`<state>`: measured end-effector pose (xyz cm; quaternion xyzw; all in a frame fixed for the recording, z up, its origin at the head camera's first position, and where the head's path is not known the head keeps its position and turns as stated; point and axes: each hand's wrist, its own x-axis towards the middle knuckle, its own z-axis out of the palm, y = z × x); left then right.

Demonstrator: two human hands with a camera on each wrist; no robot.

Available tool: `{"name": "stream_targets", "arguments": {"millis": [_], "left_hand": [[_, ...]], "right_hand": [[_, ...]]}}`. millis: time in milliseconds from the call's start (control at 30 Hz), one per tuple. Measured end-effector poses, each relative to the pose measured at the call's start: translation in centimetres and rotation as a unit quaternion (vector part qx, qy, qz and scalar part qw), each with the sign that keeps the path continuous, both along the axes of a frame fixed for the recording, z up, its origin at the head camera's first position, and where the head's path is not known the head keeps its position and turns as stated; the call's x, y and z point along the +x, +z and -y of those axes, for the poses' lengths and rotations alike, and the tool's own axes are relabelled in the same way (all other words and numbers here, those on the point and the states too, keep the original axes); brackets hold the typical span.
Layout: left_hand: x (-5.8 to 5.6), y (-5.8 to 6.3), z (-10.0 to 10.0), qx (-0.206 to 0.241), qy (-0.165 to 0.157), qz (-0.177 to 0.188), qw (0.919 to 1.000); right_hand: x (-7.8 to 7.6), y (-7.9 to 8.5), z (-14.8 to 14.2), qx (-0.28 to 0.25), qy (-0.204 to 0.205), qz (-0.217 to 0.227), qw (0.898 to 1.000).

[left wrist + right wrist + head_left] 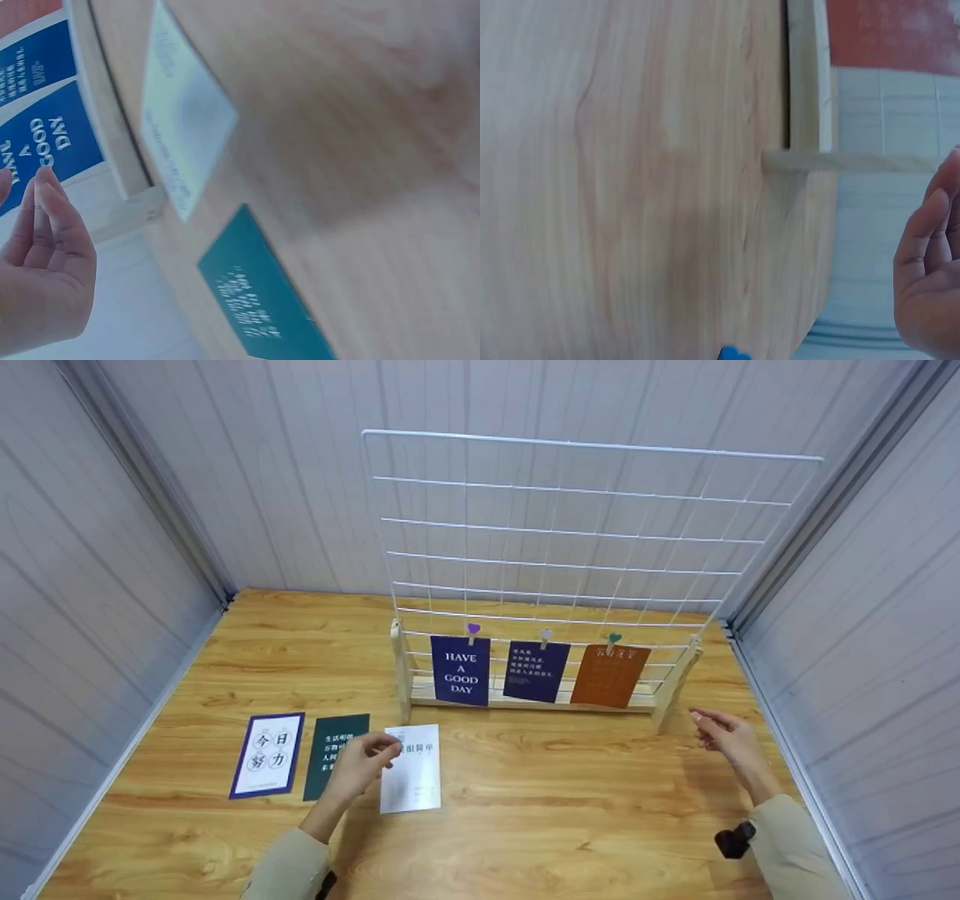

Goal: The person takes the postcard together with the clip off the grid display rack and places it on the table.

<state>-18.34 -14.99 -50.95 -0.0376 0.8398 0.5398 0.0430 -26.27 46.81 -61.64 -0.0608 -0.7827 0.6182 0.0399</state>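
My left hand (364,765) hovers over the green card (319,776) and the edge of the white card (412,780), its fingers loosely bent and nothing visible in them. My right hand (727,739), also holding nothing that I can see, is beside the right wooden post of the white wire grid rack (562,562). Three cards hang low on the grid: a navy "HAVE A GOOD DAY" card (461,671) under a purple heart clip (473,630), a dark blue card (536,671) under a whitish clip (546,636), and an orange card (609,679) under a green heart clip (614,640).
A white card with a purple border (266,755) lies leftmost on the wooden tabletop (540,840). Panelled walls (285,472) enclose the table at the back and both sides. In the right wrist view, a small blue object (733,353) shows at the bottom edge.
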Motion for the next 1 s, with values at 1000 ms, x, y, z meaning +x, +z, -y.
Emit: {"name": "stream_targets", "arguments": {"millis": [1000], "left_hand": [[-3.9,0.3,-4.8,0.104,0.0,-0.049,0.9933]], "right_hand": [[-0.1,1.9,16.4,-0.209,0.077,0.007,0.975]]}}
